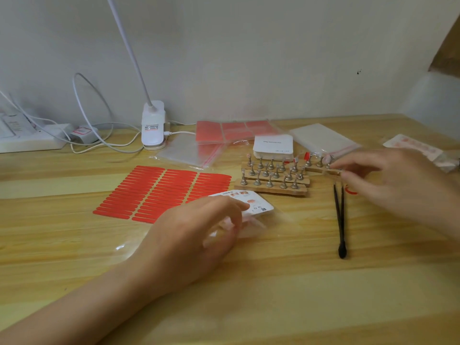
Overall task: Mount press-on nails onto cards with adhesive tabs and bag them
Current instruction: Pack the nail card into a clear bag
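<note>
A printed white card (256, 204) lies inside a clear bag (271, 220) on the wooden table. My left hand (199, 235) rests on the bag, its fingers curled over the card's near edge. Beside it lies a sheet of red adhesive tabs (159, 192). Wooden racks with metal nail stands (273, 176) sit behind the card. My right hand (393, 180) reaches to the rightmost stands, its fingertips at a pale nail (327, 159) on a stand; the image is blurred there and a pinch cannot be made out.
Black tweezers (340, 220) lie right of the bag. A stack of white cards (273, 146), clear bags (194, 151), red tab sheets (234, 130) and a bag pack (323, 140) sit behind. A clip lamp (153, 125), cables and a power strip (27, 140) stand at back left.
</note>
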### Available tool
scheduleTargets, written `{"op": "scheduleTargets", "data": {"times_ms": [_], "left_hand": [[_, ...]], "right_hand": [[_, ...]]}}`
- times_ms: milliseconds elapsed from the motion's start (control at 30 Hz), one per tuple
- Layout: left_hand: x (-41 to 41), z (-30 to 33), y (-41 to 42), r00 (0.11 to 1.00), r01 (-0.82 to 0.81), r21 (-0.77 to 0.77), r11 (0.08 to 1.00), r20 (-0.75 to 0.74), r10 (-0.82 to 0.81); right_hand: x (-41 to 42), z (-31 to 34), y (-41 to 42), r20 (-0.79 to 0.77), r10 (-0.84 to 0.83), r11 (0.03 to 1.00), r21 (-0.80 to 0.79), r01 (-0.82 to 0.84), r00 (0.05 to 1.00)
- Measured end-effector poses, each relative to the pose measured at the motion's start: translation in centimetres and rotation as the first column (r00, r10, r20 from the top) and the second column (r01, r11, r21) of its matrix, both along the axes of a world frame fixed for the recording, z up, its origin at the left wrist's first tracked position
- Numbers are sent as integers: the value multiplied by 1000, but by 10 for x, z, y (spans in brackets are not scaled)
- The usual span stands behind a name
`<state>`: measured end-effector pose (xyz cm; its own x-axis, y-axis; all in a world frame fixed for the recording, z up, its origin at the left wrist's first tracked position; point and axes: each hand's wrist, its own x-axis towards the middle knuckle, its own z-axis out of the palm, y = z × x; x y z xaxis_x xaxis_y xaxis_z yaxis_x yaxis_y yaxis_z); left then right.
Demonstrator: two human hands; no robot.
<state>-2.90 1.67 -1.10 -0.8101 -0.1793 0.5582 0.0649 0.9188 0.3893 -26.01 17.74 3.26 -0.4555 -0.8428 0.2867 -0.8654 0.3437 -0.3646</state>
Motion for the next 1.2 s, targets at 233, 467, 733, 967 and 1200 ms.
{"op": "scheduleTargets", "data": {"times_ms": [233,467,733,967,1200], "left_hand": [[-3,5,2,961,-26,236,971,-260,89],[-5,6,11,953,86,384,919,-300,36],[-8,6,8,972,181,499,848,-222,-77],[-12,5,0,990,-1,189,982,-138,28],[-9,3,-5,982,15,228,973,-184,28]], "right_hand": [[31,-10,-9,247,282,958,-25,-285,927],[53,-28,-14,634,323,946,-187,-266,703],[61,-26,-21,737,363,920,-379,-97,571],[63,-30,-19,702,394,891,-450,-60,593],[66,-37,-20,588,478,824,-557,-102,653]]}}
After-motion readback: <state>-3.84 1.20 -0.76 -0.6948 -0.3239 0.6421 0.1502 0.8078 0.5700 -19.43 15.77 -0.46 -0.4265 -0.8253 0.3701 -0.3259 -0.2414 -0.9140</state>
